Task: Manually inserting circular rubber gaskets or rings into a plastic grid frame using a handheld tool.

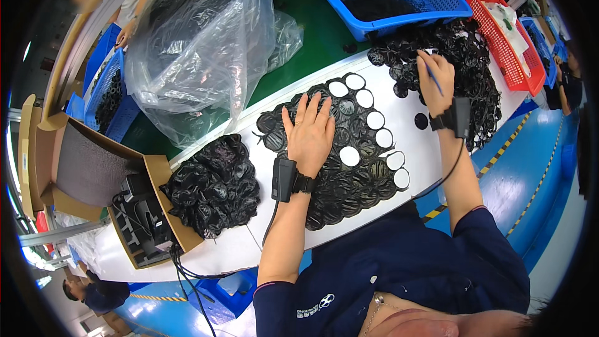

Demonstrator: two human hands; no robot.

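Observation:
On the white table lies a sheet of joined black round parts, where several rings along the right side and one in the middle show white through them. My left hand rests flat on the upper left of this sheet, fingers spread. A slim blue pen-like tool is held in my right hand, at the left side of a heap of black round parts. The tool's tip is hidden by my fingers or too small to make out. One loose black disc lies between the sheet and the heap.
Left of the sheet sits a crumpled black bundle, beside an open cardboard box with black devices and cables. Beyond the table are a large clear plastic bag, a blue basket and a red basket. Other people stand farther off.

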